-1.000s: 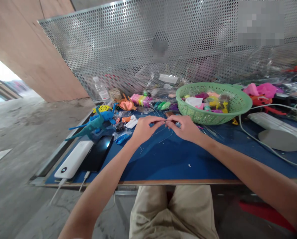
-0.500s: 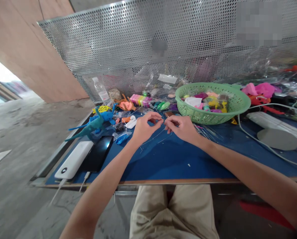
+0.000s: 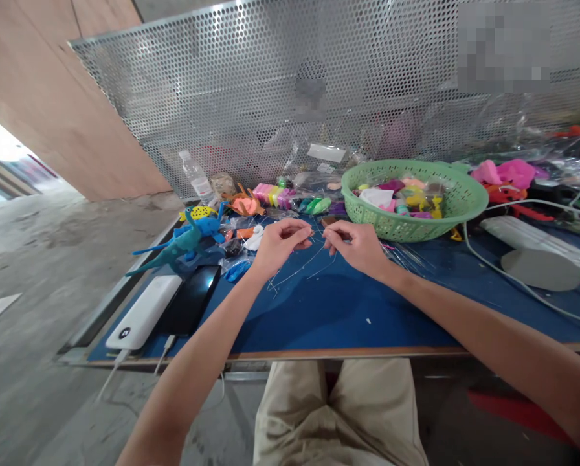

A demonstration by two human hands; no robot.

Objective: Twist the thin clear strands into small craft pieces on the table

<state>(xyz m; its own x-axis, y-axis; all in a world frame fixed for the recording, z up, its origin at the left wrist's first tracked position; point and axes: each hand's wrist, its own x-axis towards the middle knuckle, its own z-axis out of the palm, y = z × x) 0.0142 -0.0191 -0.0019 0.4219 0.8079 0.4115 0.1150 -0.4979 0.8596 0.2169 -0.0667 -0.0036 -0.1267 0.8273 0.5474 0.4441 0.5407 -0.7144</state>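
Head view shows left hand [image 3: 284,244] and right hand [image 3: 353,246] apart, fingertips pinched; any held item is too fine to confirm; work appears unfinished, thin strands [image 3: 298,270] loose on the table [image 3: 319,323].

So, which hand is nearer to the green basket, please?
The right hand. It is just in front of the green basket, by its left end as seen in the picture. The left hand is farther away, to the left of the right hand.
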